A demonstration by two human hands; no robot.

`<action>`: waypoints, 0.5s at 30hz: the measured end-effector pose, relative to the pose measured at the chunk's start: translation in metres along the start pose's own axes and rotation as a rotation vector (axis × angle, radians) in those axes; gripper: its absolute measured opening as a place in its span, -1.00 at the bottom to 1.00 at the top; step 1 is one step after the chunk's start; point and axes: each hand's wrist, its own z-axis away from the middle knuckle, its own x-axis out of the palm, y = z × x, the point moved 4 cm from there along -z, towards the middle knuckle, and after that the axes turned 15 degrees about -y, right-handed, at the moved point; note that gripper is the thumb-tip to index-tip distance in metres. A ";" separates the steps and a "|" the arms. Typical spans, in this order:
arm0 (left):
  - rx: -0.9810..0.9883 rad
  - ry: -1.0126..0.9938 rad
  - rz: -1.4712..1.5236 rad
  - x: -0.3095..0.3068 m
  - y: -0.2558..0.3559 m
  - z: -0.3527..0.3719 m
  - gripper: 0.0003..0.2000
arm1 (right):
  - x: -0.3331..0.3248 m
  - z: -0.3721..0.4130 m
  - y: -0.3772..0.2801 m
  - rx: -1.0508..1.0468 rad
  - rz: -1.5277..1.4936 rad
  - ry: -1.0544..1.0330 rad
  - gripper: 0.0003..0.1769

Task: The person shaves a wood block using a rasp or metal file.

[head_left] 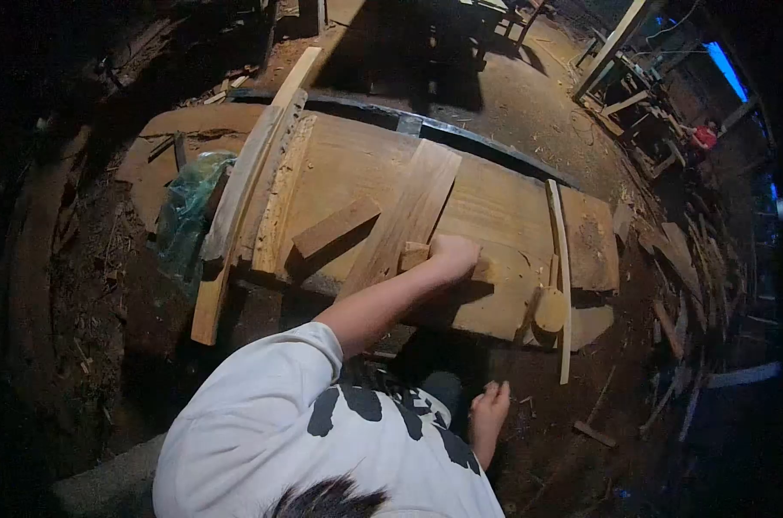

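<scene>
My left hand (454, 255) reaches forward and is closed on a small wooden block (413, 255). The block rests on a broad wooden slab (495, 207), at the lower end of a flat plank (416, 207) that lies diagonally across the slab. My right hand (488, 413) hangs low beside my body, over the dirt floor. Its fingers are loosely apart and it holds nothing. My white shirt with black patches fills the bottom of the view.
On the slab lie a short wooden block (335, 226), a thin curved strip (562, 259) and a round wooden piece (549, 309). A long curved board (245, 186) leans at its left edge beside a green plastic bag (184, 216). Wood scraps (685, 276) litter the ground on the right.
</scene>
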 end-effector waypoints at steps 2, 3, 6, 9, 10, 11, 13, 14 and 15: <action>0.080 -0.069 0.150 -0.020 0.005 0.019 -0.64 | -0.006 -0.007 -0.004 0.009 -0.146 0.044 -0.74; 0.078 -0.071 0.152 -0.029 0.005 0.030 -0.64 | -0.006 -0.014 -0.001 -0.017 -0.173 0.050 -0.74; 0.196 -0.037 0.295 -0.052 -0.004 0.066 -0.64 | -0.004 -0.026 -0.006 -0.084 -0.146 0.029 -0.73; 0.306 -0.109 0.593 -0.057 -0.026 0.107 -0.55 | 0.005 -0.027 -0.042 -0.112 -0.163 -0.087 -0.71; 0.198 -0.159 0.861 -0.053 -0.034 0.121 -0.57 | 0.013 -0.027 -0.054 -0.090 -0.237 -0.174 -0.70; 0.082 -0.209 1.127 -0.045 -0.041 0.132 -0.60 | 0.022 -0.032 -0.060 -0.087 -0.236 -0.175 -0.70; 0.080 -0.136 1.253 -0.025 -0.052 0.144 -0.62 | 0.045 -0.043 -0.075 -0.225 -0.254 -0.259 -0.70; 0.078 -0.056 1.375 -0.017 -0.058 0.151 -0.63 | 0.058 -0.044 -0.087 -0.269 -0.227 -0.292 -0.70; 0.068 -0.058 1.381 -0.010 -0.063 0.160 -0.63 | 0.070 -0.045 -0.099 -0.314 -0.200 -0.327 -0.70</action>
